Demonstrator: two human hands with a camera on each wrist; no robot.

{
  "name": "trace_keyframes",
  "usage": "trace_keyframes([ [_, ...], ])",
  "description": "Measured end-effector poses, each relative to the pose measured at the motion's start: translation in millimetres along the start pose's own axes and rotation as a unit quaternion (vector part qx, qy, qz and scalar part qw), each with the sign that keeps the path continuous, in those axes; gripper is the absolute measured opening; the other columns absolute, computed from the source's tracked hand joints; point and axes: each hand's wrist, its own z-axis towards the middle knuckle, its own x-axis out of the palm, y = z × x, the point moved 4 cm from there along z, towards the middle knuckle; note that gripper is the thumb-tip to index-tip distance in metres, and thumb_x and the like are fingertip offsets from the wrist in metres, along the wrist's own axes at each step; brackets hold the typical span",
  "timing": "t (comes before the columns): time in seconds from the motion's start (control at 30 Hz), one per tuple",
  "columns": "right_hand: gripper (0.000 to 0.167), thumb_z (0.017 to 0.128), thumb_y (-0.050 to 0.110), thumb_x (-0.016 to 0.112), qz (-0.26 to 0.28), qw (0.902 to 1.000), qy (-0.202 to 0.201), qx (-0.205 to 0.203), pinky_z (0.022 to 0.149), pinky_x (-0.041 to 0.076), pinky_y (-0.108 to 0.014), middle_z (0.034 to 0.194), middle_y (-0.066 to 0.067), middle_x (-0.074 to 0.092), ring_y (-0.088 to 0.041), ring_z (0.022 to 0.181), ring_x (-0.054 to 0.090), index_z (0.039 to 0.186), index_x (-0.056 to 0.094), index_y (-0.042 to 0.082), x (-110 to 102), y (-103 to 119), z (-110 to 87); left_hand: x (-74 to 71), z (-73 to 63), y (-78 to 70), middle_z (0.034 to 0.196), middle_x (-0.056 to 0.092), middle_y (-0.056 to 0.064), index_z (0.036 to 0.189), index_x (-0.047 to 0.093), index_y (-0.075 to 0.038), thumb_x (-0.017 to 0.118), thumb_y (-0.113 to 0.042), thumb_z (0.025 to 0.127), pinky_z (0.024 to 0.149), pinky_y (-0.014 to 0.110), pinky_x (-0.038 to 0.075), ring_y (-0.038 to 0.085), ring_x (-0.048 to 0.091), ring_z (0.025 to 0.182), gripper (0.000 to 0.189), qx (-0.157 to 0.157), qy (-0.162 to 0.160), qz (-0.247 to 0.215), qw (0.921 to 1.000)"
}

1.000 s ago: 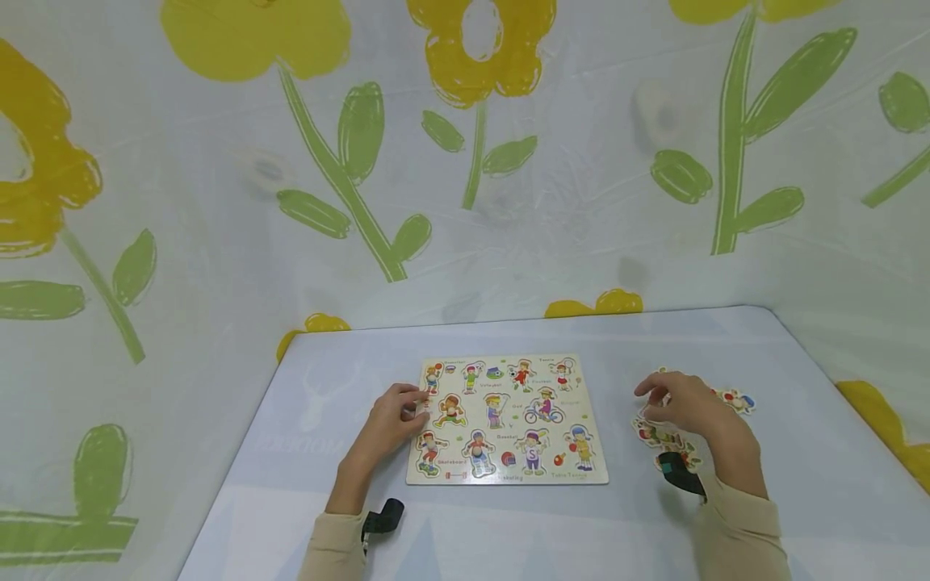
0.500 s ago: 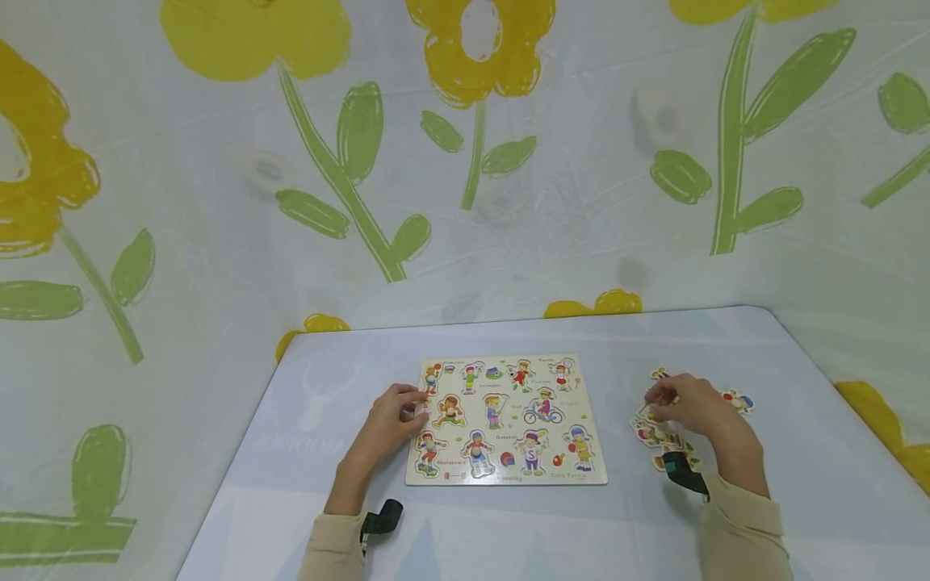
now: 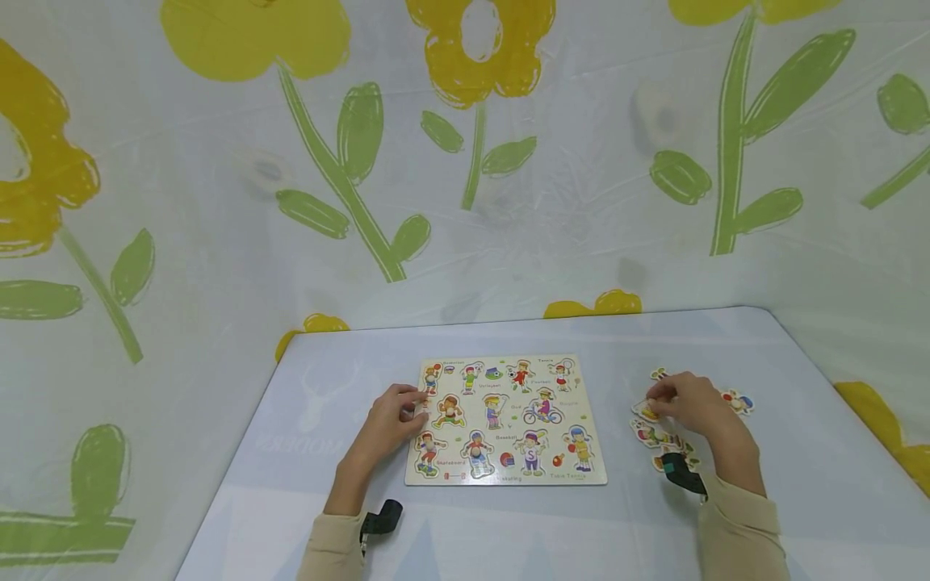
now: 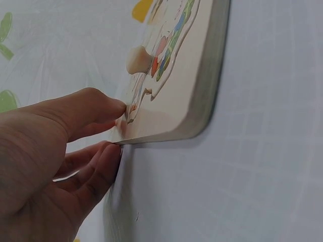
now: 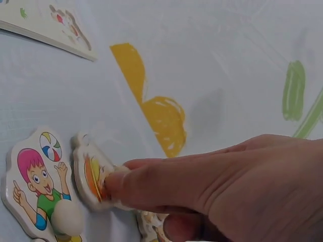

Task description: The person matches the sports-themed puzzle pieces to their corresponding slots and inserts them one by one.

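A wooden peg puzzle board (image 3: 465, 436) printed with children playing sports lies at mid table. My left hand (image 3: 392, 415) grips its left edge. In the left wrist view the thumb (image 4: 101, 103) presses on the board's top face, with the fingers at its edge. At the right, my right hand (image 3: 690, 403) pinches a puzzle piece (image 5: 90, 174) with yellow and orange on its face; the fingertips cover part of it. Close beside that, a pink-haired volleyball piece (image 5: 38, 189) with a round white knob lies face up on the table.
Several loose puzzle pieces (image 3: 657, 437) lie in a cluster below my right hand. Another piece (image 3: 739, 401) lies to the right of it. A flower-printed cloth (image 3: 465, 266) stands behind the table (image 3: 349, 363).
My right hand has gone from parted fingers over the pile to pinching one puzzle piece, whose coloured face now shows. My left hand stays at the board's edge.
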Motion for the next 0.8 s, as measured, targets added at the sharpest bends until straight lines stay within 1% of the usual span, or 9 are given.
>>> trace_keyframes([
  [0.2, 0.031, 0.088, 0.034, 0.071, -0.018, 0.9994, -0.03, 0.0, 0.064, 0.044, -0.032, 0.083, -0.005, 0.065, -0.02, 0.076, 0.054, 0.097, 0.07, 0.004, 2, 0, 3.0, 0.2, -1.0, 0.2, 0.125, 0.059, 0.012, 0.117, 0.071, -0.008, 0.076, -0.015, 0.084, 0.077, 0.029, 0.053, 0.017, 0.059, 0.091, 0.034, 0.0, -0.002, -0.002, 1.0],
  [0.37, 0.036, 0.088, 0.043, 0.069, -0.025, 0.9992, -0.032, 0.001, 0.06, 0.039, -0.03, 0.077, -0.004, 0.059, -0.019, 0.072, 0.051, 0.089, 0.066, 0.007, 8, 2, 4.9, 0.7, -0.9, 0.7, 0.124, 0.06, 0.012, 0.117, 0.071, -0.008, 0.076, -0.015, 0.084, 0.076, 0.028, 0.053, 0.016, 0.059, 0.09, 0.035, 0.002, -0.002, 0.001, 1.0],
  [0.47, 0.036, 0.089, 0.043, 0.068, -0.025, 0.999, -0.034, -0.011, 0.059, 0.039, -0.03, 0.077, -0.004, 0.058, -0.019, 0.072, 0.051, 0.088, 0.065, 0.007, 9, 4, 5.2, 1.2, -0.4, 1.5, 0.124, 0.06, 0.011, 0.118, 0.071, -0.009, 0.076, -0.016, 0.084, 0.075, 0.027, 0.052, 0.015, 0.058, 0.089, 0.035, -0.001, -0.001, 0.002, 1.0],
  [0.53, 0.036, 0.089, 0.041, 0.069, -0.02, 0.999, -0.036, -0.019, 0.061, 0.04, -0.03, 0.078, -0.005, 0.059, -0.02, 0.073, 0.051, 0.09, 0.065, 0.006, 8, 6, 5.0, 1.3, -0.2, 1.9, 0.124, 0.06, 0.011, 0.118, 0.071, -0.009, 0.076, -0.017, 0.084, 0.075, 0.026, 0.052, 0.015, 0.058, 0.089, 0.035, -0.005, -0.002, 0.003, 1.0],
  [0.63, 0.032, 0.089, 0.036, 0.07, -0.009, 0.9987, -0.04, -0.032, 0.063, 0.042, -0.031, 0.083, -0.005, 0.061, -0.02, 0.076, 0.052, 0.096, 0.067, 0.005, 7, 9, 5.3, 1.5, 0.0, 2.3, 0.125, 0.06, 0.01, 0.118, 0.071, -0.01, 0.076, -0.017, 0.084, 0.076, 0.026, 0.052, 0.015, 0.058, 0.09, 0.035, -0.01, -0.001, 0.001, 0.9999],
  [0.8, 0.022, 0.088, 0.024, 0.071, -0.003, 0.9982, -0.035, -0.049, 0.068, 0.044, -0.031, 0.087, -0.004, 0.064, -0.019, 0.079, 0.054, 0.101, 0.07, 0.006, 10, 14, 7.9, 1.3, -0.1, 2.3, 0.125, 0.059, 0.011, 0.118, 0.071, -0.009, 0.076, -0.017, 0.084, 0.076, 0.026, 0.052, 0.015, 0.058, 0.089, 0.035, -0.007, -0.001, 0.006, 1.0],
])
